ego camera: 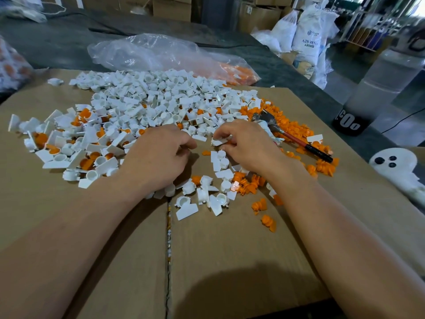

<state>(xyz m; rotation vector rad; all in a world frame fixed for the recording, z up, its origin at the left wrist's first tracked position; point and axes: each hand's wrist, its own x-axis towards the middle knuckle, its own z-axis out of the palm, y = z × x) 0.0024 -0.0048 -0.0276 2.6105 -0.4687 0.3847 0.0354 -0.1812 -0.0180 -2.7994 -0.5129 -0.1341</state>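
Bare cardboard [230, 249] lies open between the forearms, while a heap of white plastic parts [149, 100] crowds its far half. The right hand [248, 146] pinches one flat white piece [218, 142] at the heap's near edge. The left hand [158, 155] curls knuckles-up beside it, any contents hidden, and ribbed orange plugs [289, 125] scatter to the right.

Cardboard sheet [230, 249]: brown and flattened; we see a seam running up its middle from the near edge.
Plastic bag [142, 51]: clear, crumpled, lying across the cardboard's far edge.
Tool [296, 140]: red-and-black handle; we find it near the right edge.
White sacks [308, 38]: printed, standing beyond the far right corner.
Cardboard boxes [171, 6]: we make them out at the back.
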